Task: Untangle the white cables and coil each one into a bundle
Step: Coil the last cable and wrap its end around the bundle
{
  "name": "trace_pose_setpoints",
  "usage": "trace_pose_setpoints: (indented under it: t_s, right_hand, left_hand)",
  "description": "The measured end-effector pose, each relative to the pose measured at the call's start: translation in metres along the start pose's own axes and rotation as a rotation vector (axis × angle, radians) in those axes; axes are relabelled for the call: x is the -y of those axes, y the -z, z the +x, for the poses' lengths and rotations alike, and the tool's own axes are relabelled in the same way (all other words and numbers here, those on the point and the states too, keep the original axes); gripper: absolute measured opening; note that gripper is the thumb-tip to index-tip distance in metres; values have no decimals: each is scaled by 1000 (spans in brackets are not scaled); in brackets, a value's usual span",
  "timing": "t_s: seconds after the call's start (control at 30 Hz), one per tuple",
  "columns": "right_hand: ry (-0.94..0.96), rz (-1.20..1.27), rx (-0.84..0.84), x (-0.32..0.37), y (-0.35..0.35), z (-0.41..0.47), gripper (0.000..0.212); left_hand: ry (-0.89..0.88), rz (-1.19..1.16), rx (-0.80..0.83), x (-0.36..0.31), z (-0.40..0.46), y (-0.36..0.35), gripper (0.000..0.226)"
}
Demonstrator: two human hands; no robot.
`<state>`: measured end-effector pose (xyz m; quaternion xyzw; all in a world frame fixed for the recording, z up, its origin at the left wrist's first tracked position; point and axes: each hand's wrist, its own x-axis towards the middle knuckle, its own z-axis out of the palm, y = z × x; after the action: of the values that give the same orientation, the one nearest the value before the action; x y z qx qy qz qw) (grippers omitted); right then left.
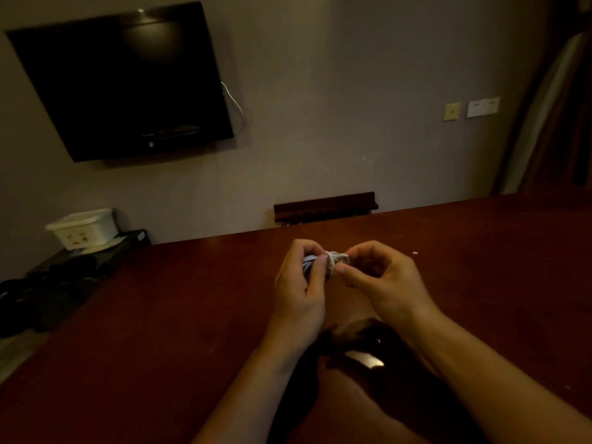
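A small white cable bundle is held above the table between both hands. The left hand is curled round one end, with several white strands pressed under its thumb and fingers. The right hand is bent inward, and the wrapped turns at the bundle's other end are pinched between its thumb and forefinger (how the cable's tip lies cannot be told in the dim light). A dark shape is seen on the table below the wrists. A chair back is set against the far table edge. A TV is mounted on the wall, and a white box is placed on a low dark stand at left.
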<state>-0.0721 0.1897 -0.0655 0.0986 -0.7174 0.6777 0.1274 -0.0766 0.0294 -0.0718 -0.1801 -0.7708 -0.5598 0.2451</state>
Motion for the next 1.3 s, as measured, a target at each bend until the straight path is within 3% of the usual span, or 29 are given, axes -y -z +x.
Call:
trace_pose_setpoints:
  t_s: [0.13, 0.23, 0.43, 0.57, 0.73, 1.07, 1.2, 1.3]
  right_hand:
    - [-39, 88, -5, 2, 2, 0, 17]
    - [-72, 99, 28, 4, 5, 2, 22]
    - [-170, 119, 35, -4, 5, 5, 31]
    - [-233, 136, 52, -4, 7, 5, 10]
    - [-289, 160, 53, -5, 5, 7, 6]
    - [-288, 239, 52, -3, 6, 4, 12]
    - [-138, -2, 1, 0, 5, 2, 7]
    - [21, -277, -26, -3, 1, 1, 15]
  left_hand:
    - [116, -181, 128, -5, -3, -1, 24]
    - [58, -74, 117, -2, -3, -2, 41]
    - [-6, 24, 88, 8, -1, -1, 28]
    - [-52, 137, 47, 9, 1, 0, 33]
    - [-90, 176, 25, 9, 1, -1, 34]
    - [-34, 137, 137, 9, -1, 4, 32]
    - [-4, 147, 102, 10, -3, -1, 30]
    - [12, 155, 74, 12, -5, -5, 31]
